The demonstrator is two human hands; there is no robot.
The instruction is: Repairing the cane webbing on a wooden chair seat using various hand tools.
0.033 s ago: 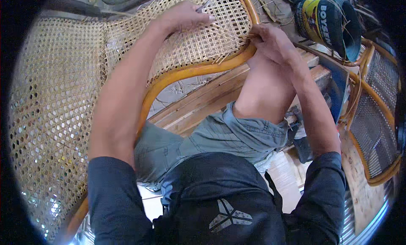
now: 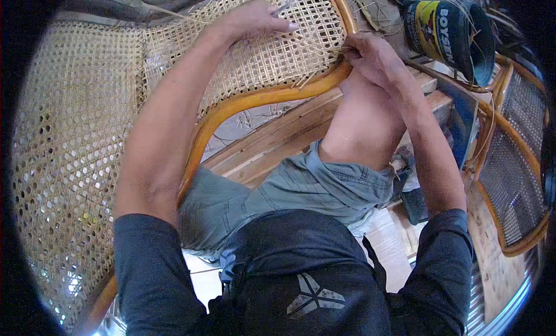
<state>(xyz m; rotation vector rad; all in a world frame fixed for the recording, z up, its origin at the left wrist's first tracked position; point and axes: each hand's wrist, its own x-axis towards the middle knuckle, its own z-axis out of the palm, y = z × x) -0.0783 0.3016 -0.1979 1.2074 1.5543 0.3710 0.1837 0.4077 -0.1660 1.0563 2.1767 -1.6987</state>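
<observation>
A woven cane chair panel (image 2: 255, 64) in a curved, orange-brown rattan frame (image 2: 260, 99) lies in front of me. My left hand (image 2: 252, 20) rests over the weave, closed around a slim pointed metal tool (image 2: 281, 10); only its tip shows past the fingers. At the panel's right edge, my right hand (image 2: 373, 55) pinches beside the frame, its fingertips near a thin cane strand (image 2: 315, 44) that runs across the weave. What those fingertips hold is too small to make out. Loose strand ends (image 2: 302, 83) stick out by the lower rail.
A dark bucket (image 2: 452, 37) with a yellow patch lies tipped at the upper right. Another rattan chair (image 2: 512, 162) with mesh panels stands at the right. Wooden planks (image 2: 278, 133) lie below the frame. Cane scraps (image 2: 370, 11) litter the floor.
My left forearm and elbow have shifted slightly left. My right hand stays at the frame's edge.
</observation>
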